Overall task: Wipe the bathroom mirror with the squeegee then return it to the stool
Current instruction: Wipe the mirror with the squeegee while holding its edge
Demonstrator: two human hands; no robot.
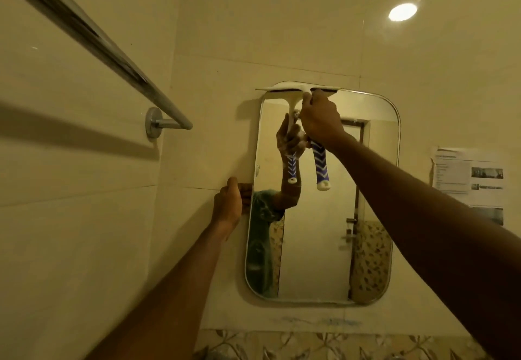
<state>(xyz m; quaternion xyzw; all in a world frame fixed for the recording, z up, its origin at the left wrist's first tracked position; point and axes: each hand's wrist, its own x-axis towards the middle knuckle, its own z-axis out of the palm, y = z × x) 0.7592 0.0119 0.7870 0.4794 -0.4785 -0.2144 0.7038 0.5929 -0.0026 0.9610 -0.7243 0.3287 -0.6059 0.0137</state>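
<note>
At the mirror (324, 247) top, right hand (320, 118) clenched around squeegee (320, 168); left hand (228, 204) gripping mirror's edge; paper notice (469, 173) unreadable.

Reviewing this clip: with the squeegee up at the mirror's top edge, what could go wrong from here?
1. The squeegee blade overhangs the mirror at its top left corner, so the first stroke may catch the frame or miss a strip.
2. The left hand grips the mirror's left edge; its fingers may smudge the glass.
3. The right hand holds high on the handle, so control may be poor.

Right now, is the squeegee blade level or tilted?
Level: the squeegee blade lies along the mirror top edge, handle hanging down from the right hand.
</note>
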